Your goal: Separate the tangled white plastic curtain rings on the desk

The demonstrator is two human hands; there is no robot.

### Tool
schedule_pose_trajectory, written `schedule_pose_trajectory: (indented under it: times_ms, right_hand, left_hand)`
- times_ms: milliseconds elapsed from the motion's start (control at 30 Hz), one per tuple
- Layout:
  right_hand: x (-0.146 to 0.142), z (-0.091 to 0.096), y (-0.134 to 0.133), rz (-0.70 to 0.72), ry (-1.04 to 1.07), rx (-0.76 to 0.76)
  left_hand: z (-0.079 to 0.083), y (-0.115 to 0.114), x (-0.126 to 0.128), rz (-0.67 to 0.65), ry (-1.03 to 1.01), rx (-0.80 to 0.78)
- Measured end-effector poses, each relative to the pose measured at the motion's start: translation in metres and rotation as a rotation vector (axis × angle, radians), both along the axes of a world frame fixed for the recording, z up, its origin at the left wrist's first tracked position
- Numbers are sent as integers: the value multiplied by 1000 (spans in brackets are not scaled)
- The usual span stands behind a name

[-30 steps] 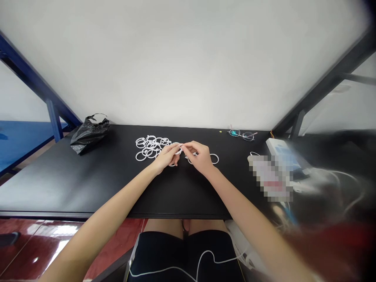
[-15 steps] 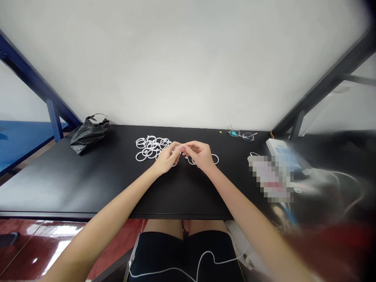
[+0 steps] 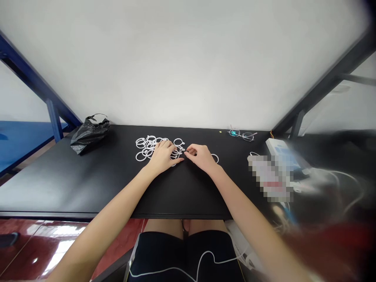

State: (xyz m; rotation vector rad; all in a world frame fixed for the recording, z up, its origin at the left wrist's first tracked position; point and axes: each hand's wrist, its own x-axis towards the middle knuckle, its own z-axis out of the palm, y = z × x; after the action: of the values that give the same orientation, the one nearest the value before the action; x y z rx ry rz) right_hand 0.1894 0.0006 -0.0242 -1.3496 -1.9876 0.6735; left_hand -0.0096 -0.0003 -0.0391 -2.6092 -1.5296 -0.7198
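Observation:
A pile of several white plastic rings (image 3: 146,147) lies on the black table (image 3: 88,176) toward the back. My left hand (image 3: 162,156) rests palm down on the right side of the pile, fingers spread over the rings. One white ring (image 3: 178,141) lies just beyond my fingertips. My right hand (image 3: 202,157) is close beside the left, with thumb and forefinger pinched on the small tab at that ring's near edge. Another white ring (image 3: 216,158) shows partly behind my right hand.
A crumpled black plastic bag (image 3: 89,133) sits at the back left. Eyeglasses (image 3: 242,134) lie at the back right. A white box (image 3: 280,150) and white cables (image 3: 331,176) crowd the right end. A white cord (image 3: 188,266) crosses my lap.
Both hands held a ring together just above the table. Now they have dropped to the surface, the ring lies flat, and my left hand has spread over the pile.

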Motion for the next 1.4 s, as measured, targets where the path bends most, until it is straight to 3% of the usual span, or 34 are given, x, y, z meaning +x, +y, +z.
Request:
schedule_pose_trajectory:
  times_ms: [167,400,700,1067,1400]
  right_hand:
    - [0,-2,0,21,-111,34]
    - [0,2,-1,-26,-73,43]
    - [1,2,0,-59,-201,31]
    - [3,-2,6,-278,89,162]
    - [2,4,4,-323,70,184]
  left_hand:
    - [0,-1,1,5,-37,-28]
    - [2,-3,2,-4,-98,-47]
    - [4,-4,3,-14,-106,-68]
    - [6,-5,4,-19,-120,-56]
    - [6,-5,4,-33,-126,-56]
